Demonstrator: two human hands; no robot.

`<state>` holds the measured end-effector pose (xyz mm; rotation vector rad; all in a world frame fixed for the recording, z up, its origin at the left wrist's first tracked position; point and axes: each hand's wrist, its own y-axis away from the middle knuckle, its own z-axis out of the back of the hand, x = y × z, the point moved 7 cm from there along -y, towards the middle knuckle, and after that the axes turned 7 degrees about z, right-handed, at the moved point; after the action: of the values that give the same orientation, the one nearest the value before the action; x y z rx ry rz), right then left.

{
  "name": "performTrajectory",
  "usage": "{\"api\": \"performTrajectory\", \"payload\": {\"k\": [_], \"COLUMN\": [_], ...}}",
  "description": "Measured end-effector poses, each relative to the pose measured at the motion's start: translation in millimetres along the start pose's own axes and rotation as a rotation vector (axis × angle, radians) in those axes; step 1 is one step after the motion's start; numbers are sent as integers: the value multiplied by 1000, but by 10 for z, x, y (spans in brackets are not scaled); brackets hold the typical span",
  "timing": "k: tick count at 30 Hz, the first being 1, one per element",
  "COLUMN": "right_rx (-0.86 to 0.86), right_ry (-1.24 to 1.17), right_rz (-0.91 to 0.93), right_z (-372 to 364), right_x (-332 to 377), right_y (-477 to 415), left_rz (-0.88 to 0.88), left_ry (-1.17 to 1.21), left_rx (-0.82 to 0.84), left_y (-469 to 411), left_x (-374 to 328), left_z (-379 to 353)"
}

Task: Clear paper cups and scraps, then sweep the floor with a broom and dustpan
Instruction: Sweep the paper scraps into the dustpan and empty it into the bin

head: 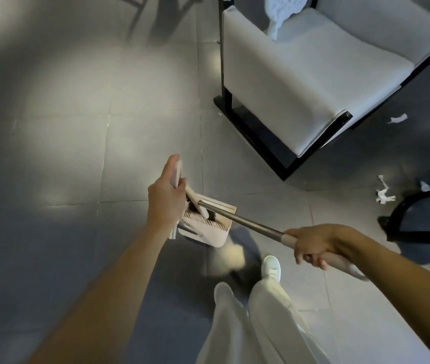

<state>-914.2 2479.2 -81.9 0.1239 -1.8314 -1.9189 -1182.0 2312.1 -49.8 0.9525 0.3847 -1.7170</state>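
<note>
The broom [245, 224] and the pink dustpan [210, 224] met low over the floor [77, 153], broom head tucked against the pan's comb teeth. The right hand [313, 245] had its grip closed round the broom handle; the left hand [165, 199] had its grip closed on the dustpan's upright handle. To do this well, I think the broom should come free first, pan held steady. One broom, one dustpan. About seven paper scraps [385, 195] lay well apart, right of the white chair [313, 74]. No cups showed.
</note>
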Motion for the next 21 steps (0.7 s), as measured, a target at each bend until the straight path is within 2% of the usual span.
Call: {"api": "performTrajectory", "payload": {"k": [3,9,15,18,21], "right_rx": [-70,-247,-313,-360,-403], "right_ry": [-98,-10,60,33,105], "right_rz": [5,79,118,125,134], "right_z": [63,239,851,1263,1740], "right_x": [-179,-123,194,417,723], "right_y": [232,510,501,366,154], "left_rz": [-35,-73,-57,-49,-5], "left_ry": [-13,-38,10,44,89], "left_rx": [40,17,-28,-53,-41], "left_y": [107,160,-177,-507,-929], "left_x": [-11,-152,-450,-564,-664], "left_z": [-16,-10,100,144,122]}}
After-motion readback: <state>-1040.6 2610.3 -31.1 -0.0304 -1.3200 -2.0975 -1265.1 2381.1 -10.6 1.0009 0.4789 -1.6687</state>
